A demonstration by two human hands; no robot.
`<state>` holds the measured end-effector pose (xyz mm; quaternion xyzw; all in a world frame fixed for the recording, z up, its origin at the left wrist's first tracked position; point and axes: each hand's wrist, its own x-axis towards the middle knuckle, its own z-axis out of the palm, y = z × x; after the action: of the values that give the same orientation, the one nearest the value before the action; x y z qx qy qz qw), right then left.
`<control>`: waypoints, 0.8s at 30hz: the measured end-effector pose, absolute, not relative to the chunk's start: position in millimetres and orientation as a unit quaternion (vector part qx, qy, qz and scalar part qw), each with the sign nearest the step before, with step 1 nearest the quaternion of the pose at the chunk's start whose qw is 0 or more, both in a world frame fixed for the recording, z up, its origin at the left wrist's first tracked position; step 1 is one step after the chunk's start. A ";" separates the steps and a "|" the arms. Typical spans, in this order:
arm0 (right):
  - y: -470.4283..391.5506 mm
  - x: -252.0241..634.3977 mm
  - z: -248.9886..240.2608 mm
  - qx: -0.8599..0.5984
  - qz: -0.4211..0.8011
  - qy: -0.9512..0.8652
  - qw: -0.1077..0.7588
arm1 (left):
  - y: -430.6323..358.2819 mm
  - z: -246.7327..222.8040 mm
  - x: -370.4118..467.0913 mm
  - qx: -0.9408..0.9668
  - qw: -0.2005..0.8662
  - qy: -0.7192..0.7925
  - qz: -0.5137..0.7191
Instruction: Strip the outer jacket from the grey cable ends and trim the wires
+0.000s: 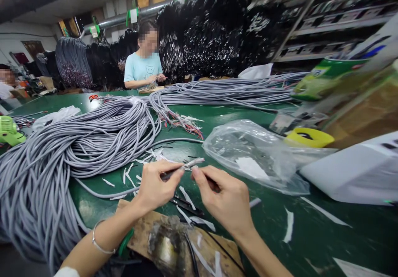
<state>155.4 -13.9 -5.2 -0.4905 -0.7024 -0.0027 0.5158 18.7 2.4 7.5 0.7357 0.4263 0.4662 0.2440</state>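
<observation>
Both hands are raised over the green table (270, 210), their fingertips almost meeting. My left hand (160, 183) pinches a grey cable, whose frayed whitish end (194, 163) sticks out past the fingertips. Thumb and finger of my right hand (222, 194) are pressed together right beside that end; whatever they pinch is too small to tell. Below the hands lie black-handled tweezers or a similar tool (186, 205), partly hidden, and scraps of white wrapping (187, 197).
A large grey cable bundle (102, 136) covers the left side, another (224, 91) the back. A clear plastic bag (248, 156) and a yellow tape roll (309, 137) lie at right. A wooden board (139, 231) with a metal block is in front. Across the table sits a person (143, 67).
</observation>
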 end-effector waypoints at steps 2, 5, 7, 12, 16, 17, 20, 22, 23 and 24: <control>-11.7 155.3 -7.1 -0.492 0.036 -0.691 0.529 | -0.2 8.3 19.2 0.746 0.239 0.417 0.461; -13.1 150.9 -8.9 -0.498 0.052 -0.672 0.546 | -2.2 8.4 20.0 0.746 0.236 0.423 0.458; -19.5 142.7 -9.5 -0.485 0.001 -0.680 0.549 | 0.7 6.9 20.0 0.735 0.243 0.441 0.454; -37.0 123.1 -10.0 -0.272 -0.090 -0.799 0.529 | 18.9 1.3 16.4 0.656 0.288 0.545 0.436; -24.5 139.1 -9.1 -0.451 -0.083 -0.706 0.540 | 20.3 2.6 14.7 0.623 0.352 0.510 0.478; -19.8 145.0 -8.8 -0.493 -0.086 -0.690 0.523 | 18.4 3.6 14.8 0.618 0.366 0.499 0.484; -12.1 154.8 -8.8 -0.526 -0.082 -0.685 0.498 | 12.1 6.1 15.4 0.614 0.382 0.474 0.502; -12.4 153.3 -9.1 -0.504 -0.078 -0.692 0.511 | 9.3 6.9 15.7 0.624 0.369 0.461 0.512; -13.4 151.2 -9.2 -0.494 -0.081 -0.694 0.517 | 8.3 7.1 15.8 0.632 0.357 0.459 0.512; -14.4 149.1 -9.3 -0.488 -0.087 -0.696 0.520 | 7.6 7.2 15.9 0.641 0.345 0.458 0.510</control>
<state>149.1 -14.4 -9.3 -0.4878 -0.6956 -0.0868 0.5203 15.9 7.6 7.2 0.6414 0.4579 0.5099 0.3448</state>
